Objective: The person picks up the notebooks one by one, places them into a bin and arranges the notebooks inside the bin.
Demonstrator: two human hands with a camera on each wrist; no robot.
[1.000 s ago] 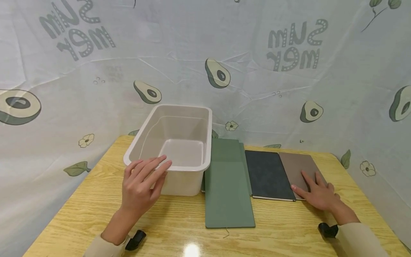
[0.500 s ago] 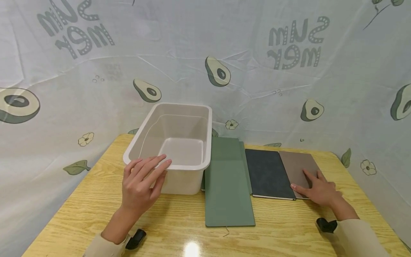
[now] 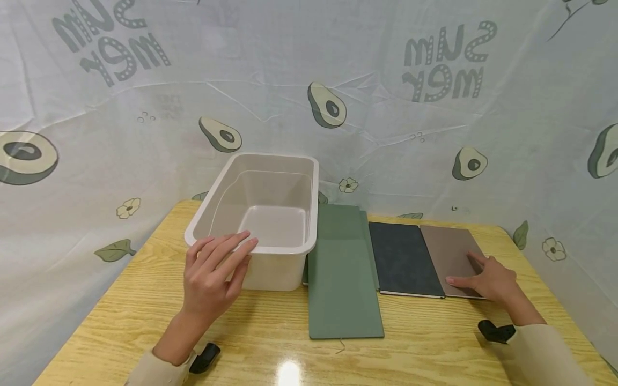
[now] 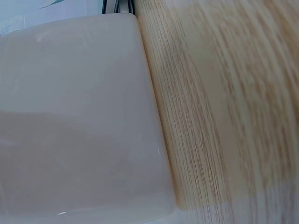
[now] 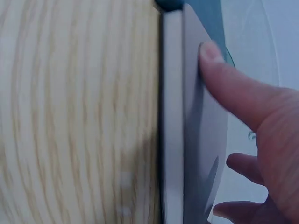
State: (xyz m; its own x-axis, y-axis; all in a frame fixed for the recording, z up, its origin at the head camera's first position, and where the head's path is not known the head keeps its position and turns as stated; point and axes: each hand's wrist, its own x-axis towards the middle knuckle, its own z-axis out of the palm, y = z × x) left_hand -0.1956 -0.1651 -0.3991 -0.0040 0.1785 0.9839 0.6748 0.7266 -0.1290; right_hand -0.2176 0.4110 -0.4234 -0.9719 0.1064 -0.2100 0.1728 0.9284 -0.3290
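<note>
Your left hand [image 3: 212, 281] at the bin [image 3: 282, 250], your right hand [image 3: 494, 280] on the brown notebook [image 3: 449, 251]

In the head view, the bin stands on the wooden table [image 3: 241, 343], and its pale bottom is visible. Your left fingers are relaxed, close together, over its near rim; whether they touch it, I cannot tell. To the right of the bin lie green notebooks [image 3: 344, 284], then a black notebook [image 3: 405, 260], then the brown one, with your right thumb and forefinger spread apart upon it.

In the left wrist view, the bin's smooth wall meets the table.

In the right wrist view, your thumb rests on the brown cover, and two fingers stand apart from it.
</note>
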